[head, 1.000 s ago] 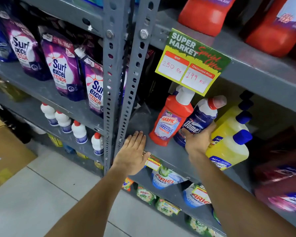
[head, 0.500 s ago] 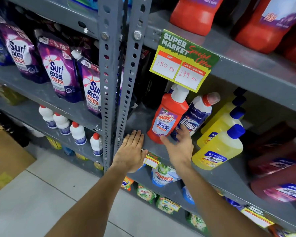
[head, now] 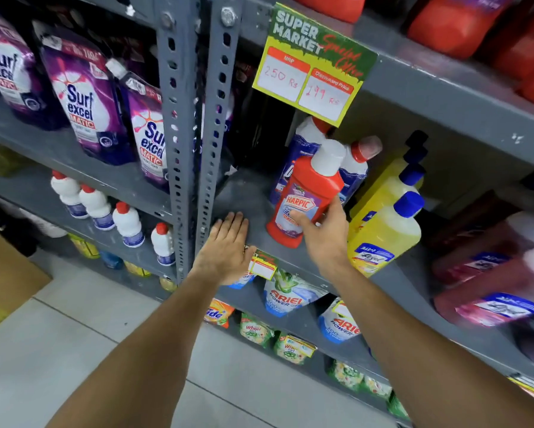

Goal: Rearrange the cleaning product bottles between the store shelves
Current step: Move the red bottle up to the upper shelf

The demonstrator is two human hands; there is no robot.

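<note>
A red Harpic bottle (head: pixel 305 193) with a white cap leans at the front of the grey middle shelf (head: pixel 244 193), and my right hand (head: pixel 324 233) grips its lower body from the right. Two blue-and-white Domex bottles (head: pixel 353 171) with red caps stand just behind it. Yellow bottles (head: pixel 386 233) with blue caps line up to the right. My left hand (head: pixel 225 248) lies flat, fingers together, on the shelf's front edge beside the upright post.
Purple Surf Excel pouches (head: pixel 83 103) fill the left shelf; small white bottles (head: pixel 126 223) stand below them. A price card (head: pixel 312 66) hangs over the Harpic. Red jugs sit above, dark red bottles (head: pixel 491 273) lie at right, Ariel pouches (head: pixel 284 298) below. A cardboard box (head: pixel 3 273) stands on the floor.
My right hand left the Domex bottle, moved left and closed on the red Harpic bottle, pulling it forward toward the shelf's edge. The left hand stayed flat on the shelf.
</note>
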